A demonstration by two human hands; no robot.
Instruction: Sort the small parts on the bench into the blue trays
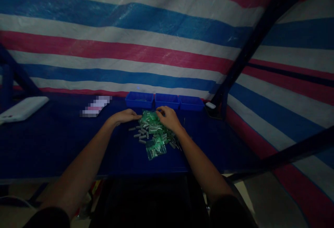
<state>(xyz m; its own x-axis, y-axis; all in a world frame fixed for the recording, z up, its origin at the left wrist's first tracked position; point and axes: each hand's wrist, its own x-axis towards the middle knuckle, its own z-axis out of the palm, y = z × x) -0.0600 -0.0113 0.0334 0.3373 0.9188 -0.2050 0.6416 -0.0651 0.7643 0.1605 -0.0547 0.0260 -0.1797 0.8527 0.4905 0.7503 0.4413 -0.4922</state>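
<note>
Small green-tinted clear plastic bags (156,149) lie in a loose heap on the dark blue tabletop, with small metal pieces in them. Loose grey cylindrical pieces (142,131) are scattered on the heap's left side. My left hand (125,116) reaches in from the left, its fingertips closed at the edge of an upper green plastic bag (148,116). On the other side, my right hand (169,118) has its fingers curled and its thumb against the same bag. Thin metal pins or screws (177,144) stick out beneath my right wrist.
Three blue bins stand in a row behind the heap: left (139,104), middle (167,105) and right (191,107). A white device (24,109) and a pixelated item (96,106) lie to the left. A white case on a dark phone-like slab (214,115) lies at right. Striped sheeting (117,52) encloses the table.
</note>
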